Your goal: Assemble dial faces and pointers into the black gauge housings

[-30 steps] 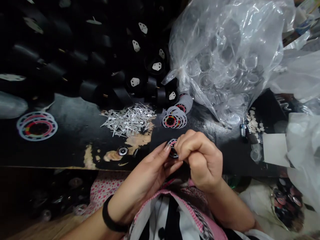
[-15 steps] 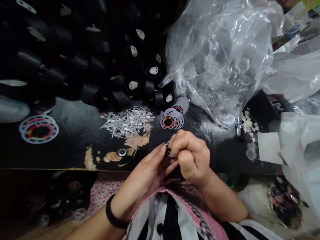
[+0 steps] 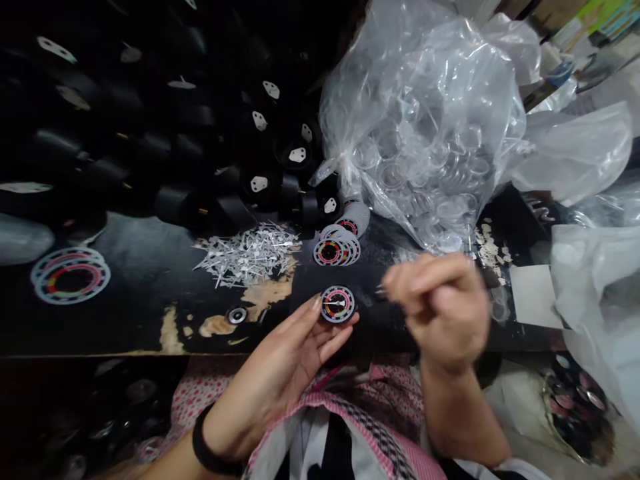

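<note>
My left hand (image 3: 295, 340) is closed round the rim of a small round gauge (image 3: 339, 305), its dial face up. On the dial, black with red and yellow marks, lies a white pointer. My right hand (image 3: 443, 307) is off to the right of the gauge, blurred by motion, with its fingers curled. A small dark tip (image 3: 381, 291) sticks out from those fingers; I cannot make out what it belongs to. Just beyond the gauge lies a fanned stack of printed dials (image 3: 330, 253). Left of these is a heap of white pointers (image 3: 250, 252).
Two larger dials (image 3: 73, 280) lie at the left. A small round metal part (image 3: 237, 315) sits near the table's front edge. Black gauge housings (image 3: 173, 203) crowd the back left. A plastic bag of clear lenses (image 3: 425, 127) fills the back right, with a white card (image 3: 537, 297) nearer.
My right hand has moved off the gauge to the right, uncovering the dial and its pointer. My left hand still holds the gauge. The view has shifted slightly.
</note>
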{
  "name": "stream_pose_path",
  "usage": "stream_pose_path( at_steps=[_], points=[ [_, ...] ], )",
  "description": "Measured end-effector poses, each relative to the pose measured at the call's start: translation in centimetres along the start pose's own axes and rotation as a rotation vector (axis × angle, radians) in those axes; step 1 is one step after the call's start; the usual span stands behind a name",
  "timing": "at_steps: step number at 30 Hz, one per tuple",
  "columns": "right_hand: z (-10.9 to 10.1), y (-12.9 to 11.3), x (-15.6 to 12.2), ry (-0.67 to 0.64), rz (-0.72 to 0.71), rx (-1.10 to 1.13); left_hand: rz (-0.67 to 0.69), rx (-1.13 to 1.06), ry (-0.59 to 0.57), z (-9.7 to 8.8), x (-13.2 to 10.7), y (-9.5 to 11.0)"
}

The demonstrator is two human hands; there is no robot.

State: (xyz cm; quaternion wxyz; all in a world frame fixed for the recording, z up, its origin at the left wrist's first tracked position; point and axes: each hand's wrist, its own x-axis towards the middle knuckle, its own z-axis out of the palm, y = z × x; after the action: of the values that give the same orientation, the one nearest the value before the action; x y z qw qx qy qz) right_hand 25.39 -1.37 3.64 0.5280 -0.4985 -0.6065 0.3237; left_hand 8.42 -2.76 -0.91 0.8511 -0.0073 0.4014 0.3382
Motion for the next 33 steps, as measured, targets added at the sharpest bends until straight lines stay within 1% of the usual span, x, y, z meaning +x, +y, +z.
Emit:
stream_pose_path(
  at_steps=[1,2,3,5,7,9,10,12,13,14,15,17,18,19,20,21,23,25,27,28,30,33],
  points=[
    [-1.6,0.6,0.1,0.162,-0.010,0.016,-0.014,-0.004,0.006,-0.1,0.0,0.1],
    [-3.2,1.4,0.2,0.293,-0.001,0.003,-0.024,-0.003,0.016,-0.1,0.0,0.1],
    [-4.9,2.5,0.2,0.364,0.032,-0.045,-0.023,0.001,0.026,-0.2,-0.1,0.2],
    [-7.9,4.7,-0.1,0.449,0.106,-0.192,0.008,0.003,0.050,-0.3,-0.3,0.4],
    [-10.2,6.3,-0.6,0.486,0.111,-0.289,0.057,0.018,0.093,-0.4,-0.5,0.8],
    [-11.4,6.5,-1.1,0.492,0.105,-0.363,0.115,0.054,0.132,-0.6,-0.5,1.2],
    [-11.5,6.0,-1.2,0.492,0.095,-0.422,0.148,0.073,0.146,-0.7,-0.5,1.3],
    [-10.4,4.2,-1.3,0.481,0.020,-0.613,0.204,0.110,0.148,-0.7,-0.4,1.5],
    [-9.3,3.1,-1.3,0.441,-0.038,-0.716,0.230,0.125,0.139,-0.6,-0.4,1.5],
    [-7.8,2.0,-1.2,0.360,-0.102,-0.804,0.250,0.141,0.126,-0.5,-0.3,1.5],
    [-6.2,1.0,-1.0,0.226,-0.133,-0.810,0.263,0.159,0.111,-0.4,-0.4,1.4],
    [-2.8,-0.4,-0.6,-0.185,-0.122,-0.717,0.288,0.189,0.083,-0.1,-0.4,1.1],
    [-1.2,-0.7,-0.3,-0.331,-0.125,-0.698,0.301,0.203,0.079,-0.1,-0.4,1.0],
    [0.2,-0.8,-0.1,-0.442,-0.137,-0.701,0.310,0.216,0.083,-0.1,-0.4,1.0],
    [1.2,-0.8,0.0,-0.500,-0.163,-0.732,0.321,0.227,0.095,-0.2,-0.4,0.9],
    [2.0,-0.6,0.2,-0.523,-0.197,-0.776,0.330,0.238,0.107,-0.4,-0.5,0.9],
    [2.9,-0.1,0.5,-0.544,-0.275,-0.849,0.340,0.265,0.114,-0.7,-0.5,0.9],
    [3.2,0.2,0.7,-0.551,-0.344,-0.891,0.347,0.277,0.107,-0.9,-0.4,1.0],
    [3.3,0.3,0.9,-0.539,-0.360,-0.904,0.326,0.247,0.105,-0.8,-0.3,0.9],
    [3.4,0.2,0.9,-0.524,-0.339,-0.903,0.307,0.215,0.109,-0.7,-0.2,0.8],
    [3.8,-0.2,0.8,-0.496,-0.251,-0.890,0.276,0.142,0.122,-0.5,0.0,0.6],
    [4.1,-0.8,0.8,-0.511,-0.094,-0.845,0.312,0.122,0.222,-0.9,0.4,0.4]
  ],
)
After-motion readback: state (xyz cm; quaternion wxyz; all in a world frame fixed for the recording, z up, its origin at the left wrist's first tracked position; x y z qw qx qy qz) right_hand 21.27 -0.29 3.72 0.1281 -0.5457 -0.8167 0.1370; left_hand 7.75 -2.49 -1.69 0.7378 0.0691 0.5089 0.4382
